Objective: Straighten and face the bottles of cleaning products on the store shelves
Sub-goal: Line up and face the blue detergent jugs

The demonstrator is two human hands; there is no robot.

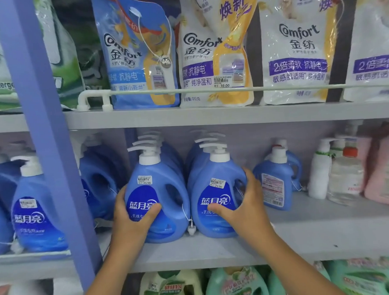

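Note:
Two blue pump bottles of detergent stand side by side at the front of the middle shelf (306, 243), labels facing me. My left hand (131, 220) grips the left blue bottle (160, 194) from its left side, thumb across the label. My right hand (244, 208) grips the right blue bottle (216, 191) from its right side, thumb on the label and fingers round the handle side. Behind each one, more blue pump bottles line up in a row toward the back.
A smaller blue bottle (275, 181) stands turned with its back label outward, right of my right hand. White, clear and pink bottles (346, 177) fill the far right. A purple upright post (55, 168) divides the shelving. Comfort refill pouches (296, 45) stand above; green bottles (237, 287) sit below.

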